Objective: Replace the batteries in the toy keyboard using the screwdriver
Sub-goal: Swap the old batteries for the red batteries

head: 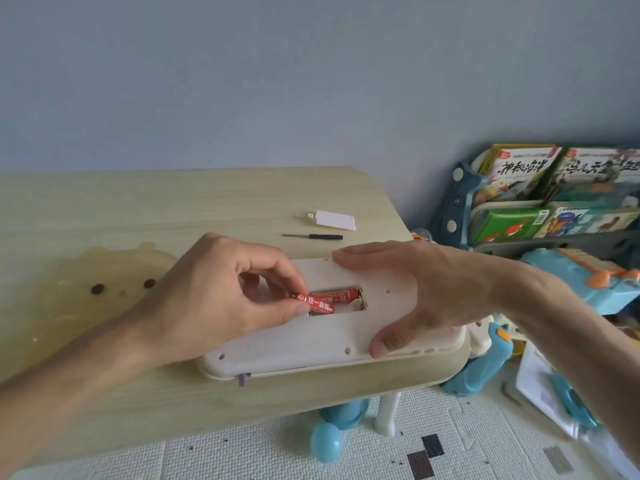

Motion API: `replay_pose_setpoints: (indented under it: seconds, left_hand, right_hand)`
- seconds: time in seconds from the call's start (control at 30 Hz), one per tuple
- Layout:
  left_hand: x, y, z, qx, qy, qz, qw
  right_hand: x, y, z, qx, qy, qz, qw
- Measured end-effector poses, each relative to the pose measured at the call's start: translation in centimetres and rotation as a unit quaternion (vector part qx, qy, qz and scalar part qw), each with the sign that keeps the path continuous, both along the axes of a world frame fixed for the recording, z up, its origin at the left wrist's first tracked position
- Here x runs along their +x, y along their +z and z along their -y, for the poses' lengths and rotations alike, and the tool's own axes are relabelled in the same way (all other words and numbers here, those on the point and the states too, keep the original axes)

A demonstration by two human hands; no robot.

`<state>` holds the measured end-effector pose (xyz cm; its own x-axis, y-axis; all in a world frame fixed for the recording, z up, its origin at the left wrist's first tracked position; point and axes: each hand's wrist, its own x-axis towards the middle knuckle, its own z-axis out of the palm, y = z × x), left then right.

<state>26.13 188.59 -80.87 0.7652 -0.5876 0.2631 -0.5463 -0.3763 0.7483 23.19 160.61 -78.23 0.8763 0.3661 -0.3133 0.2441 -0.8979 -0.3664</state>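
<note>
The white toy keyboard (311,344) lies upside down on the table, its battery bay (346,301) uncovered. One red battery (341,293) sits in the far slot. My left hand (221,296) pinches a second red battery (317,304) by thumb and fingers, tilted over the near slot. My right hand (408,289) grips the keyboard's right end, fingers on the back panel and thumb on the front edge. The small black screwdriver (317,236) and the white battery cover (334,220) lie on the table behind the keyboard.
The pale wood table (173,209) has a translucent bear-shaped tray (104,289) at left. Its right edge is close to the keyboard. Beyond it stand a book rack (554,202) and blue toys (581,282). A blue ball (326,443) lies on the floor mat.
</note>
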Motion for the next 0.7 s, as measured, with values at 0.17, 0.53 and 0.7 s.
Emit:
replay_pose_setpoints:
  seconds: [0.17,0.53,0.7]
  left_hand:
    - [0.2,-0.9,0.7,-0.009,-0.008,0.034,0.999]
    - [0.2,-1.3,2.2,0.031,-0.002,0.047,0.998]
    - [0.3,-1.1,2.9,0.063,0.016,0.042,0.997]
  right_hand:
    - [0.0,0.1,0.0,-0.002,0.002,-0.004,1.000]
    - [0.2,0.1,0.1,-0.003,0.009,-0.010,1.000]
    - [0.2,-0.1,0.1,-0.004,0.011,-0.004,1.000]
